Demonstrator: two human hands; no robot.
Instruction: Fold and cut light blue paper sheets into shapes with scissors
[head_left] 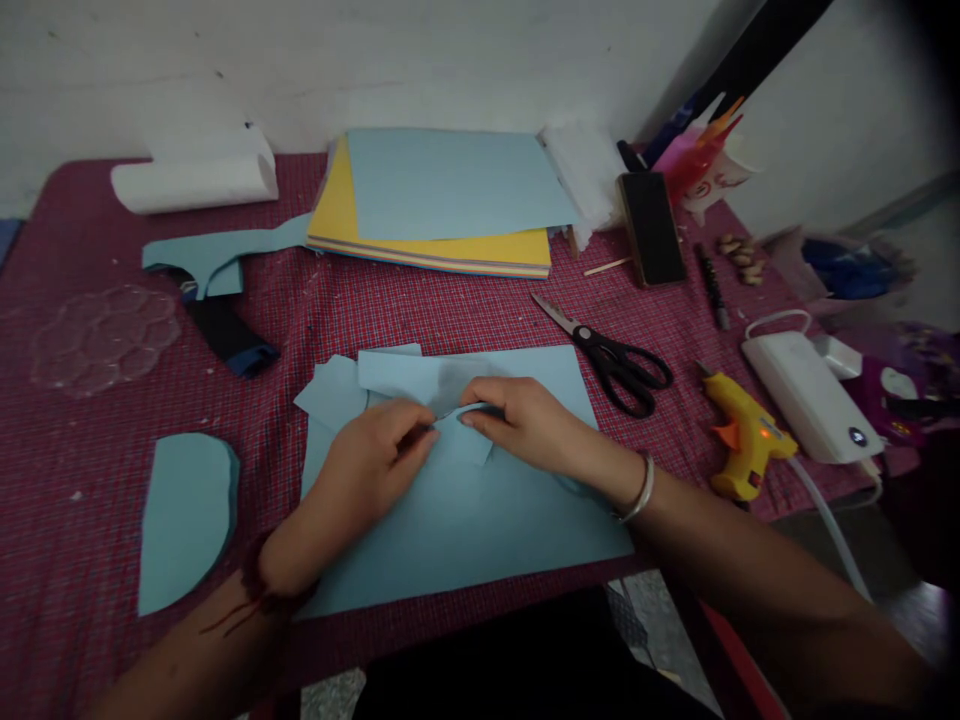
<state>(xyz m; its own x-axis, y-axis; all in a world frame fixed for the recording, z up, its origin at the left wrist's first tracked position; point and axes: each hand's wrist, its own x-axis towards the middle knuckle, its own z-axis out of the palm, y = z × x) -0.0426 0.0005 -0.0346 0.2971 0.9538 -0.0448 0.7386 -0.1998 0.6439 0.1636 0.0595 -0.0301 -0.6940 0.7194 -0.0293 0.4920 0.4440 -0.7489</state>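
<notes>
Between my two hands is a small strip of light blue paper point(474, 409), seen nearly edge-on. My left hand point(375, 452) pinches its left end between thumb and fingers. Closed on the other end is my right hand point(525, 418), with part of the strip hidden inside the fingers. Both hands are over a large light blue sheet point(450, 540) lying flat on the table. Smaller cut pieces of blue paper point(334, 388) overlap the sheet's top left corner. Scissors point(604, 355) with black handles lie just beyond my right hand.
A yellow glue gun point(746, 435) and a white power bank point(810, 395) lie at the right. Stacked coloured paper point(450, 190) is at the back, a phone point(651, 228) beside it. Half-round blue pieces point(187, 520), a clear plastic palette point(105, 340) and a white roll point(195, 180) lie left.
</notes>
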